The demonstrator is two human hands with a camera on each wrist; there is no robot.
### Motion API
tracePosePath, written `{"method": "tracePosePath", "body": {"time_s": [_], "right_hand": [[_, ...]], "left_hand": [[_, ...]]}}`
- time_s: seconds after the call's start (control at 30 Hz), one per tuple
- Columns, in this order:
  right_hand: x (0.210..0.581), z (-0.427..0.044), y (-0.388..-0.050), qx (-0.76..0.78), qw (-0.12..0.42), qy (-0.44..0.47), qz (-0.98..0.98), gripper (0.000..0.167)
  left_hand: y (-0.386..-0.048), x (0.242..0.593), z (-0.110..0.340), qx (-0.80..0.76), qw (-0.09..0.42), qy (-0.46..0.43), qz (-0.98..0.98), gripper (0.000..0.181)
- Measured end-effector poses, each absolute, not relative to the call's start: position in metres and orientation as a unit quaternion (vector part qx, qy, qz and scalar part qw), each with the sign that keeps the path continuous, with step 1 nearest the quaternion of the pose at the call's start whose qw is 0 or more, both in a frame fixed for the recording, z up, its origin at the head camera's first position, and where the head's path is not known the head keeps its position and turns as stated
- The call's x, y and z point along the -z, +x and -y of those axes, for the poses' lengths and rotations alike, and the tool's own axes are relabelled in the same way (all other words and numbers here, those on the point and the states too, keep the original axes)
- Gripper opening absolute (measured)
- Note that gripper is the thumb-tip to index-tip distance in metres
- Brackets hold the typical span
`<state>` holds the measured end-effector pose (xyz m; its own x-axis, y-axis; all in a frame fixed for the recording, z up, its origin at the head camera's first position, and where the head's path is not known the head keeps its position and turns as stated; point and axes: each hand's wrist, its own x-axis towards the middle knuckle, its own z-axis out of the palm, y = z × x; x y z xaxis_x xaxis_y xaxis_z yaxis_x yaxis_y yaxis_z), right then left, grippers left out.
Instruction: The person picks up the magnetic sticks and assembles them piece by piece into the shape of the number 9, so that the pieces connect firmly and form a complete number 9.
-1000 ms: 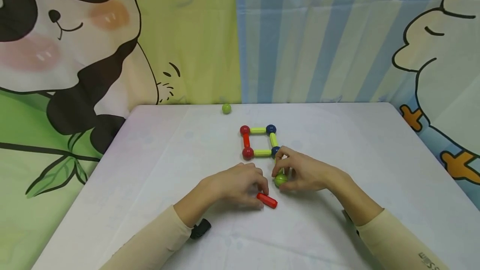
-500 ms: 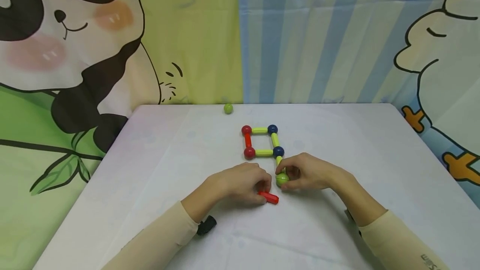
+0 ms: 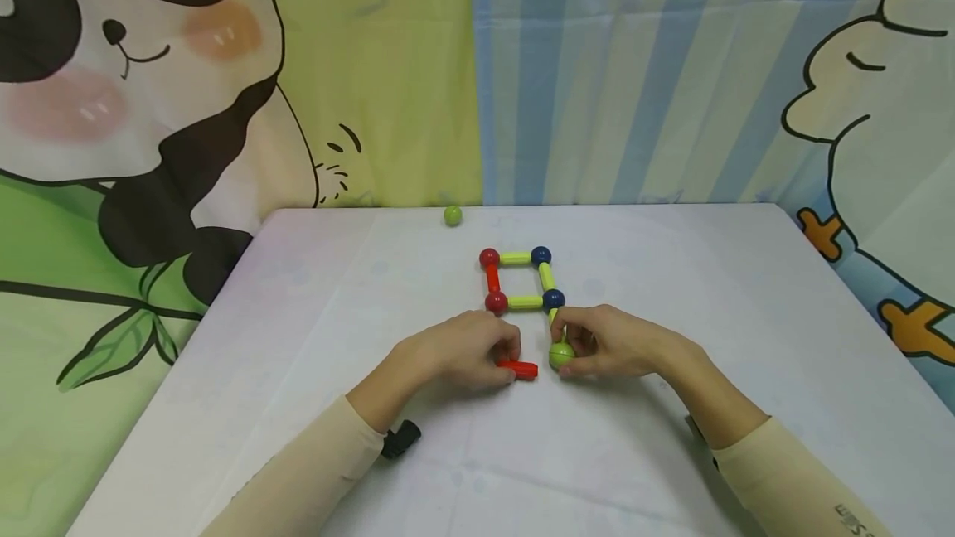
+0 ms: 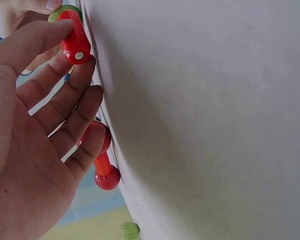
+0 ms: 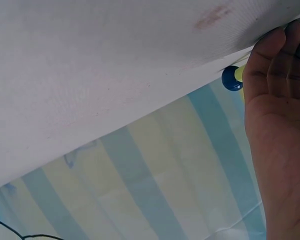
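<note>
In the head view my left hand (image 3: 464, 352) pinches a red magnetic rod (image 3: 525, 370) between thumb and fingers, low over the cloth. The left wrist view shows the same red rod (image 4: 75, 36) with a pale round spot on its end. My right hand (image 3: 622, 344) holds a green ball (image 3: 561, 355) at its fingertips, just right of the red rod and apart from it. A yellow-green rod, partly hidden by the right fingers, runs from that ball to a blue ball (image 3: 553, 299). This blue ball is one corner of a four-sided frame of rods and balls.
The frame's other corners are a second blue ball (image 3: 540, 255) and two red balls, the nearer red ball (image 3: 496, 302) close beyond my left hand. A loose green ball (image 3: 452, 215) sits near the back edge of the white-covered table (image 3: 336, 272). Printed curtains hang behind.
The left hand has taken hold of the red rod, lifted it slightly away from the near side and turned it more level. The right hand stays at the green ball.
</note>
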<state>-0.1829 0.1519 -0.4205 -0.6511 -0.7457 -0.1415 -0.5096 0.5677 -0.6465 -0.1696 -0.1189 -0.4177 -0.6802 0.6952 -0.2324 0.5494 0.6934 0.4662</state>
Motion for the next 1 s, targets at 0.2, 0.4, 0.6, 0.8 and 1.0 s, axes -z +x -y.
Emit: {"method": "tracePosePath", "body": {"time_s": [0.2, 0.4, 0.6, 0.8, 1.0], "right_hand": [[0.421, -0.154, -0.183, 0.288, 0.205, -0.355, -0.865, 0.034], [0.421, -0.154, -0.184, 0.290, 0.207, -0.354, -0.865, 0.035], [0.421, -0.152, -0.185, 0.290, 0.220, -0.346, -0.865, 0.034], [0.420, -0.151, -0.186, 0.298, 0.225, -0.340, -0.863, 0.035], [0.422, -0.151, -0.187, 0.305, 0.234, -0.328, -0.863, 0.035]], "left_hand": [[-0.175, 0.417, 0.120, -0.182, 0.199, 0.345, -0.899, 0.012], [-0.182, 0.416, 0.126, -0.189, 0.215, 0.322, -0.902, 0.017], [-0.203, 0.409, 0.141, -0.236, 0.187, 0.303, -0.904, 0.016], [-0.227, 0.399, 0.154, -0.253, 0.103, 0.299, -0.914, 0.015], [-0.253, 0.405, 0.164, -0.258, 0.039, 0.289, -0.921, 0.032]]}}
